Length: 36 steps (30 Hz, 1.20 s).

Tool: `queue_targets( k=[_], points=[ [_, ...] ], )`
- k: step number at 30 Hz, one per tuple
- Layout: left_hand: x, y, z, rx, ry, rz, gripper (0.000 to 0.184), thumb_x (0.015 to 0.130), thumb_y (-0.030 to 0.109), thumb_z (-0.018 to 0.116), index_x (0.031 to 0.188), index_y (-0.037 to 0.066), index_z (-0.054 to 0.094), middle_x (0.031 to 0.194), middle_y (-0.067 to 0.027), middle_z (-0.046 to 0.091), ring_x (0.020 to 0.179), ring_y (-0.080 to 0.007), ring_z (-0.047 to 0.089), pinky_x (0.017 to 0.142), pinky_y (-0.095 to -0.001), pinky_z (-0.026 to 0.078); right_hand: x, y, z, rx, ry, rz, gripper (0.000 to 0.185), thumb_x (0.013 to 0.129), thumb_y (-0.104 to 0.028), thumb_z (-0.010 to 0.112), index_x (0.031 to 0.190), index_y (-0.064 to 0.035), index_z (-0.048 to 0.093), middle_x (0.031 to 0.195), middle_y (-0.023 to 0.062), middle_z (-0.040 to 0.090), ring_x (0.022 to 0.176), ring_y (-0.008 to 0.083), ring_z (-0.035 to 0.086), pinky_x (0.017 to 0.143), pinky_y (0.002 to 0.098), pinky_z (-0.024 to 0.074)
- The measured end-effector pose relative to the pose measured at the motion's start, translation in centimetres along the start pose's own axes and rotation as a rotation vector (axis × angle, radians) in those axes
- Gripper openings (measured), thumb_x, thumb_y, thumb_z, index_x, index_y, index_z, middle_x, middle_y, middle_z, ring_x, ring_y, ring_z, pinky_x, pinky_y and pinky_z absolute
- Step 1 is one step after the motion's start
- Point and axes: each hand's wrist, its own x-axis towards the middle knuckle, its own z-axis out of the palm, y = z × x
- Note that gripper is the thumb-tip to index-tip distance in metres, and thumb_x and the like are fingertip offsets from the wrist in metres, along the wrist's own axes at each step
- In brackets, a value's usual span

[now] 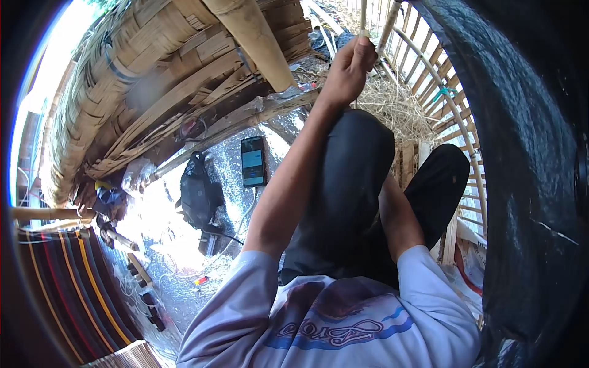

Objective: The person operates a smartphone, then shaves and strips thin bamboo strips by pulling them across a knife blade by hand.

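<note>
My left hand (353, 67) is raised at the top centre, its fingers wrapped round a thin bamboo strip (364, 24) that runs up out of the frame. My left forearm passes beside my bent knee. My right hand is out of sight; the right forearm goes down behind the dark trouser leg, between my knees. Dry straw (396, 110) lies just beyond my knees, near the slatted bamboo basketwork (451, 92).
Left of my arm lie a phone (253, 162) with its screen lit and a black bag (199, 193) with a cable. Woven bamboo (159, 73) and a thick pole (254, 43) hang overhead. Striped cloth (73, 288) is at lower left, black sheeting (527, 153) at right.
</note>
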Motion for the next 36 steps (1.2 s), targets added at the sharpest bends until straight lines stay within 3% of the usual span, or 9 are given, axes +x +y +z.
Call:
queue_targets(
  k=[2, 6, 8, 12, 15, 22, 26, 30, 36],
  points=[
    [-1.4, 0.4, 0.0, 0.195, 0.135, -0.077, 0.042, 0.098, 0.04, 0.03, 0.105, 0.004, 0.05, 0.096, -0.0049, 0.054, 0.093, -0.0133, 0.05, 0.08, -0.0302, 0.042, -0.1, 0.9, -0.5, 0.014, 0.0, 0.027, 0.012, 0.082, -0.013, 0.057, 0.086, -0.0019, 0.061, 0.079, 0.0013, 0.063, 0.073, 0.0067, 0.057, 0.064, 0.0223, 0.0453],
    [-8.1, -1.2, -3.5, 0.378, 0.377, -0.066, 0.04, 0.096, 0.034, 0.042, 0.119, 0.001, 0.048, 0.106, -0.0106, 0.054, 0.099, -0.0203, 0.052, 0.09, -0.032, 0.04, -0.1, 2.0, -1.3, 0.033, 0.007, 0.055, 0.014, 0.083, -0.013, 0.055, 0.087, -0.0019, 0.061, 0.079, 0.001, 0.062, 0.073, 0.0067, 0.056, 0.064, 0.0223, 0.0452],
    [-13.7, -3.0, -8.6, 0.94, 0.315, -0.106, 0.037, 0.092, 0.029, 0.051, 0.12, 0.005, 0.05, 0.116, -0.0168, 0.049, 0.108, -0.0306, 0.048, 0.095, -0.0407, 0.037, 0.0, 2.3, -1.6, 0.038, 0.008, 0.061, 0.014, 0.084, -0.014, 0.053, 0.087, -0.0019, 0.061, 0.08, 0.0009, 0.062, 0.073, 0.0067, 0.056, 0.064, 0.0223, 0.0451],
    [-24.3, -4.6, -16.8, 1.476, 0.32, -0.59, 0.04, 0.092, 0.044, 0.044, 0.129, 0.032, 0.047, 0.137, -0.0176, 0.034, 0.127, -0.0403, 0.026, 0.1, -0.0528, 0.027, 0.1, 2.8, -1.8, 0.046, 0.015, 0.074, 0.016, 0.085, -0.014, 0.051, 0.087, -0.0018, 0.062, 0.08, 0.0007, 0.062, 0.073, 0.0067, 0.056, 0.064, 0.0223, 0.045],
    [-28.2, -4.2, -19.9, 1.511, 0.258, -0.918, 0.041, 0.093, 0.052, 0.033, 0.132, 0.04, 0.042, 0.144, -0.0138, 0.023, 0.129, -0.0415, 0.022, 0.1, -0.0594, 0.024, 0.3, 3.0, -1.6, 0.055, 0.009, 0.081, 0.018, 0.086, -0.015, 0.05, 0.087, -0.0018, 0.062, 0.08, 0.0005, 0.062, 0.073, 0.0067, 0.056, 0.064, 0.0223, 0.0449],
    [-29.3, -4.7, -21.5, 1.531, 0.073, -1.096, 0.046, 0.092, 0.056, 0.026, 0.134, 0.041, 0.037, 0.147, -0.0098, 0.018, 0.129, -0.0418, 0.023, 0.098, -0.058, 0.028, 0.5, 3.5, -1.4, 0.061, 0.008, 0.091, 0.021, 0.087, -0.016, 0.046, 0.087, -0.0018, 0.062, 0.08, 0.0, 0.062, 0.073, 0.0068, 0.056, 0.064, 0.0222, 0.0447],
    [-31.0, -5.2, -22.3, 1.511, 0.064, -1.054, 0.047, 0.091, 0.057, 0.028, 0.134, 0.042, 0.036, 0.147, -0.0075, 0.019, 0.129, -0.0419, 0.024, 0.098, -0.0587, 0.029, 0.5, 4.0, -1.5, 0.064, 0.012, 0.094, 0.024, 0.088, -0.016, 0.044, 0.087, -0.0018, 0.062, 0.08, -0.0002, 0.061, 0.073, 0.0068, 0.056, 0.064, 0.0222, 0.0446],
    [-33.2, -3.4, -22.0, 1.523, 0.012, -0.849, 0.04, 0.092, 0.052, 0.035, 0.127, 0.038, 0.049, 0.145, -0.0065, 0.026, 0.128, -0.0384, 0.027, 0.101, -0.0522, 0.03, 0.7, 3.9, -1.6, 0.088, 0.0, 0.121, 0.025, 0.089, -0.017, 0.042, 0.088, -0.0024, 0.062, 0.08, -0.0006, 0.061, 0.072, 0.0067, 0.055, 0.064, 0.0223, 0.0442],
    [-37.1, -2.3, -22.2, 1.459, 0.074, -0.544, 0.033, 0.09, 0.031, 0.052, 0.122, 0.028, 0.057, 0.133, -0.0155, 0.04, 0.113, -0.0358, 0.042, 0.097, -0.0438, 0.035, 1.0, 4.2, -1.4, 0.112, -0.022, 0.152, 0.026, 0.088, -0.018, 0.042, 0.089, -0.0028, 0.063, 0.079, -0.0007, 0.06, 0.071, 0.0067, 0.054, 0.063, 0.0226, 0.0439]
  ],
)
